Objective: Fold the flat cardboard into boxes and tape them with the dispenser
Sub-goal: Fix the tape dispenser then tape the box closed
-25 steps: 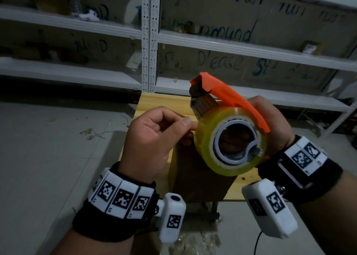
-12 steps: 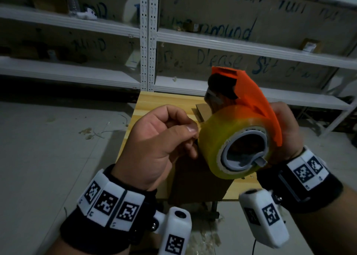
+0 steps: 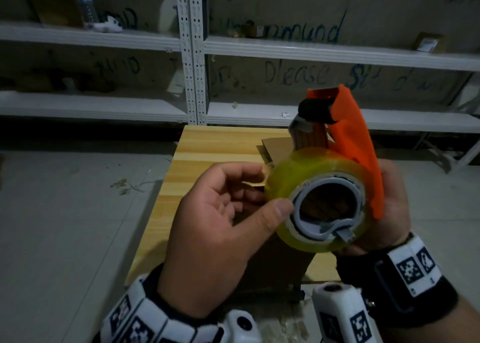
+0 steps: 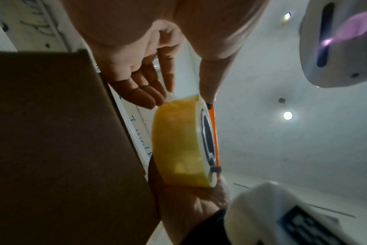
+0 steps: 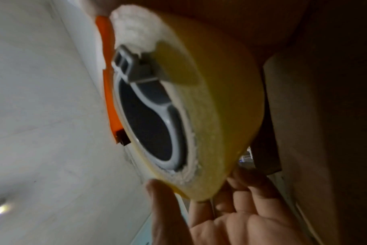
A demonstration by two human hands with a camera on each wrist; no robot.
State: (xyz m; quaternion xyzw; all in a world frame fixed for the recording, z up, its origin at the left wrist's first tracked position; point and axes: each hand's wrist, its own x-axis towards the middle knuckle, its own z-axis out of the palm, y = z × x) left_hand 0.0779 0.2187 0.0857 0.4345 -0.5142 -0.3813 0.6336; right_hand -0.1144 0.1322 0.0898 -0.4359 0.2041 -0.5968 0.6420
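The tape dispenser [image 3: 345, 145] is an orange plastic shell curved over a thick roll of glossy, translucent yellow tape [image 3: 315, 200], which turns on a smooth grey plastic hub with a small latch tab at its lower edge. The right hand [image 3: 389, 207] grips the dispenser from behind, palm against the orange shell, its fingers hidden behind the roll in the head view. It holds the tool up in the air above the near part of the tabletop [image 3: 215, 155], a pale wood-grain board. The left hand [image 3: 220, 228] is partly open: its thumb lies along the near rim of the roll, and its fingers are loosely bent, with their tips against the left side of the roll's outer face. In the left wrist view those fingers [image 4: 144, 92] touch the yellow band where a clear film lifts at its top edge; whether they pinch a loose tape end cannot be told. A brown cardboard box [image 3: 275, 262], matte and flat-sided, stands upright at the near edge of the tabletop, just beneath both hands; its inside is out of sight. Flat cardboard [image 3: 278, 145] lies towards the far right of the tabletop, behind the dispenser. White metal shelving [image 3: 192, 57] runs behind the table; a plastic bottle [image 3: 84, 2] stands on its top shelf at the left.
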